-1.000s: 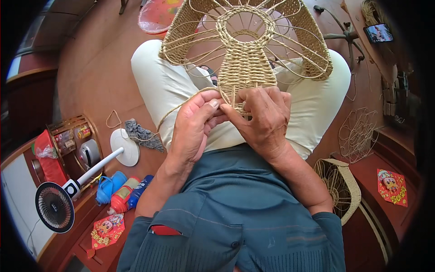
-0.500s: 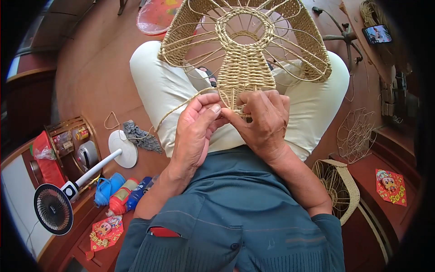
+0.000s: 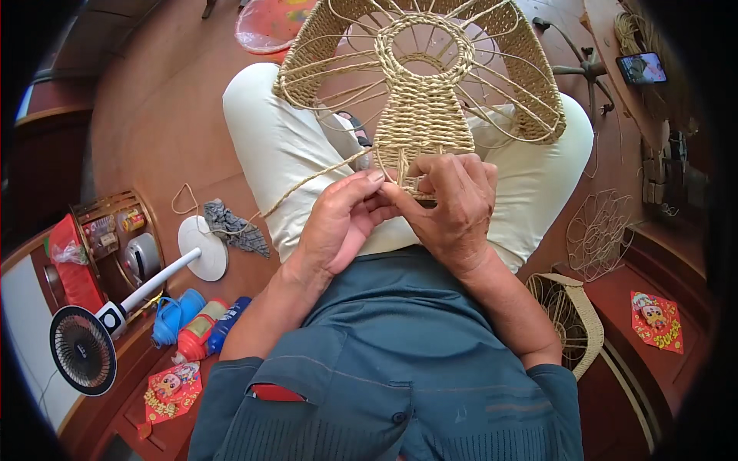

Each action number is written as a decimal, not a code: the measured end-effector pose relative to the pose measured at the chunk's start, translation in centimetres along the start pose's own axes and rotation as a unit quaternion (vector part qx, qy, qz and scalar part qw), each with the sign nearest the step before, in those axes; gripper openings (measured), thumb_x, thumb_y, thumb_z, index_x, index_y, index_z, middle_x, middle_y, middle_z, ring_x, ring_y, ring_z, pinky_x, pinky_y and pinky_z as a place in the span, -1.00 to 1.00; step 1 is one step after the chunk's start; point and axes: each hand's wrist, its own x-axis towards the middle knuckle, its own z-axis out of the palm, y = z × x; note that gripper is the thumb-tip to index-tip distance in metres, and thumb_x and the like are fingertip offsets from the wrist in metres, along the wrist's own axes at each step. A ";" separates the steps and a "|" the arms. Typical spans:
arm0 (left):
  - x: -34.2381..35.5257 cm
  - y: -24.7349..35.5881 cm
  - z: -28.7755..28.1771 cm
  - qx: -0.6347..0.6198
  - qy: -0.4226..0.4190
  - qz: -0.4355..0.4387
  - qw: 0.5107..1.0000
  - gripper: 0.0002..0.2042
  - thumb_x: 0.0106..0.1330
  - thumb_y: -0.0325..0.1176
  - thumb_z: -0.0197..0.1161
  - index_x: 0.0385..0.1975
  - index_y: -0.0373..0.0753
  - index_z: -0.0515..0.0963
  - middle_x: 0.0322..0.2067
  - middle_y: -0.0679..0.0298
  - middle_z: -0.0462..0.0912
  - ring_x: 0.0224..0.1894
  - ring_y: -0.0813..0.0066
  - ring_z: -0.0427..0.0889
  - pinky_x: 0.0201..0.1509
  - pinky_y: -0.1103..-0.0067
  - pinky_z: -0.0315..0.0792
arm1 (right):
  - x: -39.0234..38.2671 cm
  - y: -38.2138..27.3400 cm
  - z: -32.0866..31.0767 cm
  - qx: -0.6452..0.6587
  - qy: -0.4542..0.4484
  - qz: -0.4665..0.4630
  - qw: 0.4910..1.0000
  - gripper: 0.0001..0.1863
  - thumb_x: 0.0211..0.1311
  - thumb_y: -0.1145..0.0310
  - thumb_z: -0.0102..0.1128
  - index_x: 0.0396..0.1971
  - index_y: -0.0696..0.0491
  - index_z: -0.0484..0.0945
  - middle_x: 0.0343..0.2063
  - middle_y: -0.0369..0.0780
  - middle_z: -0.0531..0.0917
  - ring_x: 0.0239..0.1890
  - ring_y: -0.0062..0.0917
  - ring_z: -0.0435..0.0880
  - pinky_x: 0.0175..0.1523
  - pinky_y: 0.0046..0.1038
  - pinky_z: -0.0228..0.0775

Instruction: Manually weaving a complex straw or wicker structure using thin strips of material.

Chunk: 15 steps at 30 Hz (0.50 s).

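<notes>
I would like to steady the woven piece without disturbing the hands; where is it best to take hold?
Probably by the right outer wall of the woven piece, coming from the person's right, fingers over its edge. That wall is densely woven, unlike the open, spoked middle, and stands apart from the left hand and right hand, which work at the narrow lower end.

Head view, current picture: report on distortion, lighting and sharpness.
Head view: fisheye curvature bows edges near the rim, and the corners fall to black; head view: the cream trousers look bright, the upper left dim; head view: the woven piece, left hand and right hand look fairly sharp, without obvious motion blur.
</notes>
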 end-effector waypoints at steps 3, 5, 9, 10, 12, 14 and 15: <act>0.6 0.1 -0.7 -0.060 -0.054 -0.040 0.996 -0.71 0.64 -0.27 0.19 0.16 -0.33 0.59 0.04 0.21 0.73 0.09 0.43 0.69 0.39 0.29 0.49 | 0.1 0.0 -0.1 0.001 -0.005 0.003 1.000 -0.62 0.03 0.11 0.69 -0.25 -0.15 0.63 -0.49 -0.46 0.56 -0.38 -0.49 0.53 -0.14 -0.32 0.20; 0.8 0.0 -1.1 -0.074 -0.108 -0.039 0.991 -0.72 0.65 -0.26 0.18 0.17 -0.28 0.58 0.03 0.22 0.73 0.11 0.46 0.67 0.37 0.29 0.49 | 0.1 0.1 -0.1 0.026 0.006 0.001 1.000 -0.58 0.01 0.10 0.72 -0.24 -0.14 0.63 -0.52 -0.46 0.52 -0.41 -0.49 0.51 -0.15 -0.32 0.20; 0.9 -0.7 -0.9 -0.084 -0.128 -0.047 0.987 -0.69 0.68 -0.21 0.14 0.19 -0.27 0.58 0.04 0.24 0.73 0.13 0.48 0.65 0.38 0.27 0.47 | 0.4 0.1 -0.2 0.031 -0.001 -0.010 0.999 -0.58 0.02 0.12 0.72 -0.21 -0.12 0.63 -0.53 -0.46 0.51 -0.42 -0.49 0.51 -0.15 -0.32 0.22; 1.1 -1.0 -0.8 -0.073 -0.109 -0.044 0.990 -0.68 0.69 -0.19 0.11 0.21 -0.27 0.58 0.04 0.25 0.74 0.14 0.47 0.65 0.39 0.27 0.47 | 0.4 0.0 -0.3 0.034 0.002 -0.010 0.999 -0.58 0.04 0.14 0.72 -0.20 -0.11 0.63 -0.53 -0.45 0.52 -0.42 -0.49 0.52 -0.15 -0.32 0.23; 1.3 -1.3 -0.6 -0.063 -0.090 -0.038 0.993 -0.66 0.71 -0.16 0.09 0.22 -0.27 0.58 0.03 0.27 0.75 0.14 0.46 0.66 0.40 0.26 0.46 | 0.6 -0.1 -0.6 0.036 0.004 -0.015 0.999 -0.58 0.05 0.15 0.71 -0.19 -0.09 0.64 -0.52 -0.45 0.53 -0.41 -0.49 0.52 -0.15 -0.32 0.24; 1.5 -1.6 -0.4 -0.089 -0.109 -0.048 0.989 -0.61 0.73 -0.10 0.05 0.24 -0.27 0.57 0.08 0.24 0.74 0.18 0.42 0.65 0.43 0.27 0.44 | 0.6 -0.3 -1.1 0.044 -0.019 0.000 0.999 -0.63 0.11 0.19 0.68 -0.20 -0.06 0.64 -0.49 -0.40 0.56 -0.39 -0.45 0.55 -0.14 -0.30 0.26; 1.5 -1.7 -0.4 -0.114 -0.145 -0.039 0.982 -0.61 0.73 -0.10 0.05 0.24 -0.27 0.57 0.08 0.24 0.74 0.18 0.42 0.65 0.43 0.27 0.44 | 0.7 -0.4 -1.2 0.043 -0.021 -0.001 0.999 -0.63 0.11 0.19 0.68 -0.20 -0.06 0.64 -0.49 -0.40 0.56 -0.39 -0.45 0.55 -0.14 -0.30 0.26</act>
